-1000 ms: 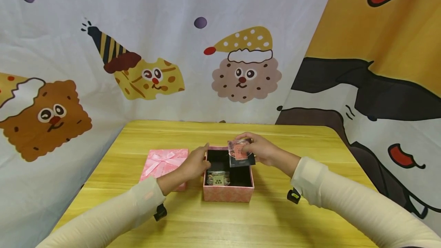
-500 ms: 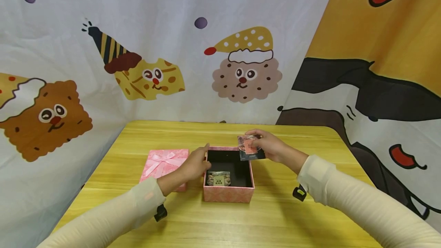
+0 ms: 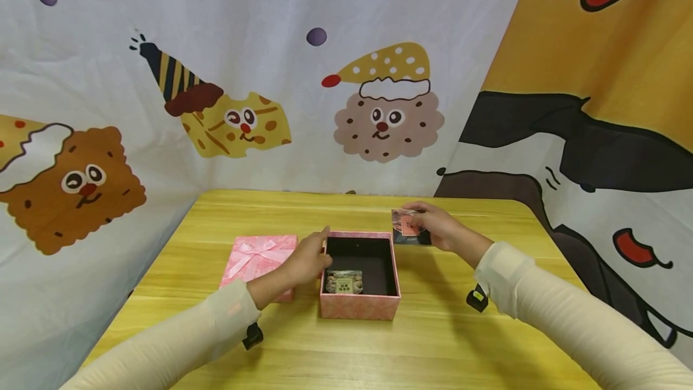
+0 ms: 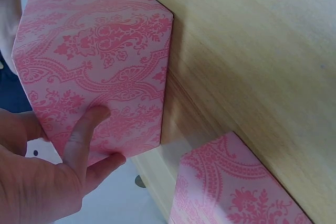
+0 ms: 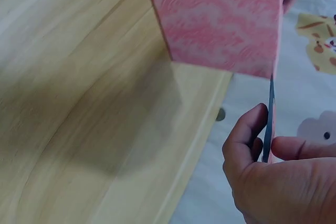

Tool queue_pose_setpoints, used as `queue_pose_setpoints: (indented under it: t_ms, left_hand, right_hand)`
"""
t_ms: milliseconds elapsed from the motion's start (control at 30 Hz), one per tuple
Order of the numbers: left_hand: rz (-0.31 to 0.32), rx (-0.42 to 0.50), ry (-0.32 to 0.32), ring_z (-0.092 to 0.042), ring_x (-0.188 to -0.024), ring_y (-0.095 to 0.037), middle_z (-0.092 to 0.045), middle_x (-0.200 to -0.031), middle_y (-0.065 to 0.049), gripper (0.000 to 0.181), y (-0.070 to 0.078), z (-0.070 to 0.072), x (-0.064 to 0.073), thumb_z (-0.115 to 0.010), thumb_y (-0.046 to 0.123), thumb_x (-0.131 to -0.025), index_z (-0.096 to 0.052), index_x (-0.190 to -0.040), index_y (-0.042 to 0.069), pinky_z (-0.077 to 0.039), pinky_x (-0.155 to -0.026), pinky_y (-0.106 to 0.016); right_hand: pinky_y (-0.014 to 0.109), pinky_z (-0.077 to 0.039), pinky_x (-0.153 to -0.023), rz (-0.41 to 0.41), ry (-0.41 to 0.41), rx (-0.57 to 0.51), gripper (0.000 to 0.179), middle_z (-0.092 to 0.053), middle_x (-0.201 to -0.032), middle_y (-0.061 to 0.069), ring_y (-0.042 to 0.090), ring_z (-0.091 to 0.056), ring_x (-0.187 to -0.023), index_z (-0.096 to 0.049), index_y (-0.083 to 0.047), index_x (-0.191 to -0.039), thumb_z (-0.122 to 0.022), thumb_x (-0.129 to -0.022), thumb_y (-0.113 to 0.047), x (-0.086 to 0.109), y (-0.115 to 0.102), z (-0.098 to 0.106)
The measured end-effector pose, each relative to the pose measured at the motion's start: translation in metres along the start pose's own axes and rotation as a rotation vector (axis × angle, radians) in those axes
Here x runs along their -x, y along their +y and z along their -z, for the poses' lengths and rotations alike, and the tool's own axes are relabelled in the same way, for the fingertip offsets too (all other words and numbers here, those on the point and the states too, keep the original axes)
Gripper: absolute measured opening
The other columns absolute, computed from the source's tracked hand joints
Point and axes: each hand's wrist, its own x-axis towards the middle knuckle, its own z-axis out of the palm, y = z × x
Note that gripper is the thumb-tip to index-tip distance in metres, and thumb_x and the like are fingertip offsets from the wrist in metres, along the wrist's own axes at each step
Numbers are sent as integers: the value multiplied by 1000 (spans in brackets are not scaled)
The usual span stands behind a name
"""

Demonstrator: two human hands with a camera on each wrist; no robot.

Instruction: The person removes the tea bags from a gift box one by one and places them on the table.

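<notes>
On my head view the right hand has a dark packet in its grip, the thumb on the printed front over a salmon-pink label and the fingers behind. The right wrist view gives me the packet nearly edge-on, with just its thickness between thumb and fingers. It is up off the counter, beside the far right corner of the pink box; I can't tell whether the two touch.

The left hand has its grip on the box's left wall: the thumb comes over the rim, and my left wrist view shows two fingers spread against the patterned outside.

The box stands uncovered, its inside black. A second packet, with a pale green label, lies in its near left part. To the left of the box, partly behind the left forearm, is the pink lid with a ribbon bow. Beyond the counter's far edge hangs a cloth printed with cartoon biscuits and cheese.
</notes>
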Motion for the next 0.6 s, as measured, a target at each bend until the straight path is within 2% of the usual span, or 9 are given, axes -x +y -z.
queue_pose_setpoints:
  t_ms: [100,233,333,600]
  left_hand:
    - [-5,-10,3,-35,-47,-9,-41,-153,-35,77,0,0,0,-59,-8,-90,-26,-159,-8,-38,-49,-25]
    - [-10,-19,11,-33,-47,-10,-42,-153,-35,76,0,-1,0,-59,-8,-89,-27,-158,-9,-36,-50,-26]
    - [-11,-18,12,-33,-46,-10,-41,-153,-35,76,0,-1,0,-59,-8,-89,-27,-158,-9,-35,-49,-26]
    - [-18,-31,9,-31,-50,-11,-40,-154,-36,76,1,0,1,-59,-8,-90,-27,-158,-9,-36,-54,-27]
  right_hand:
    - [32,-53,-72,-12,8,26,57,-54,-117,9,16,-56,-88,-39,-4,-155,-50,-99,-1,-3,5,7]
    - [48,-54,-86,-44,27,65,58,-53,-112,8,18,-57,-87,-37,-9,-156,-50,-100,-6,-5,12,15]
    - [53,-53,-90,-44,45,75,61,-51,-118,11,19,-57,-88,-35,-9,-156,-52,-98,-7,-9,18,20]
    - [35,-52,-70,-42,70,42,65,-39,-142,22,21,-56,-89,-27,-4,-157,-56,-99,-5,-18,31,25]
